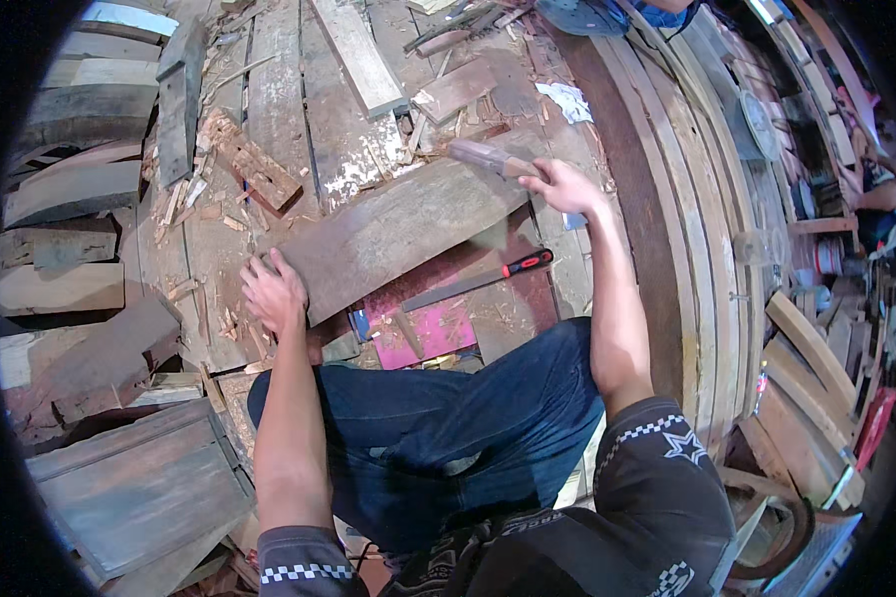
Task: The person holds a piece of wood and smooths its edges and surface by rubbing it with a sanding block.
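Note:
A broad brown wooden board lies slantwise in front of my crossed legs. My left hand holds its left end, the fingers bent at the edge. Near the board's far right end, my right hand is closed round the handle of a tool with a long purplish-grey head. That head is blurred and its exact kind is unclear; it hangs over the board or just beyond it. Between the board and my legs lies a file with a red and black handle, partly over a pink sheet.
A chipped, notched wood block lies among shavings beyond the board. Farther off are a pale plank and crumpled white paper. Curved timber pieces are stacked at left; long planks run along the right.

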A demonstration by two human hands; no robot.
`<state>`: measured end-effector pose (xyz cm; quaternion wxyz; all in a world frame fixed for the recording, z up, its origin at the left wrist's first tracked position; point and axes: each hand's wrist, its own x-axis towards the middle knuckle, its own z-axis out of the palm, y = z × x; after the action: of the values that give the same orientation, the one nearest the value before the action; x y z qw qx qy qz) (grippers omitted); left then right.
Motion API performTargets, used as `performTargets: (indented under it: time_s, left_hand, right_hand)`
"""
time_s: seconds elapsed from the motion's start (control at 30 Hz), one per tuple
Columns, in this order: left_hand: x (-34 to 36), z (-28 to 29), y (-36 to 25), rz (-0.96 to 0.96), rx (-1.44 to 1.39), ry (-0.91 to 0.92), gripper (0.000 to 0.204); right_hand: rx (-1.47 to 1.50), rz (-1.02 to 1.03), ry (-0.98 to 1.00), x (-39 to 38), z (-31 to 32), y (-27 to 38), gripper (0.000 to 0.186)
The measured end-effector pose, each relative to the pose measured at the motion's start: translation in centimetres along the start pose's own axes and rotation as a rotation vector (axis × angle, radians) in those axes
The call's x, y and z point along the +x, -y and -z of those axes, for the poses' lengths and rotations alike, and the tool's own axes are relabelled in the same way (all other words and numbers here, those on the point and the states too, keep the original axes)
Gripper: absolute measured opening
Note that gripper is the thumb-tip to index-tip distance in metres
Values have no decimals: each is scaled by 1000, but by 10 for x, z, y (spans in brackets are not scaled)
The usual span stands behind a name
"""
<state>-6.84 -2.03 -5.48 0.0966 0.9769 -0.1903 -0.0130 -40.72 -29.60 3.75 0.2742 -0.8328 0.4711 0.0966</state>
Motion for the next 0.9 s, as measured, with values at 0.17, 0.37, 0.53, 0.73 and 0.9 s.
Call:
performTargets:
  time_s: [0.17,0.37,0.53,0.73,0.9]
  left_hand:
    - [-4,3,-9,-11,-9,32,59]
    - [-2,5,-1,1,-7,19,60]
    - [0,2,2,-5,14,4,60]
    - [1,-3,2,-11,6,0,58]
    - [1,4,0,3,11,-3,55]
  right_hand:
    - [-71,-302,-342,16,-13,-46,41]
    - [36,-17,-104,2,-4,6,41]
    - [-123,-331,-326,7,-4,5,38]
    - [-21,-136,-165,8,1,15,41]
    - [-114,-322,-177,6,-20,36,41]
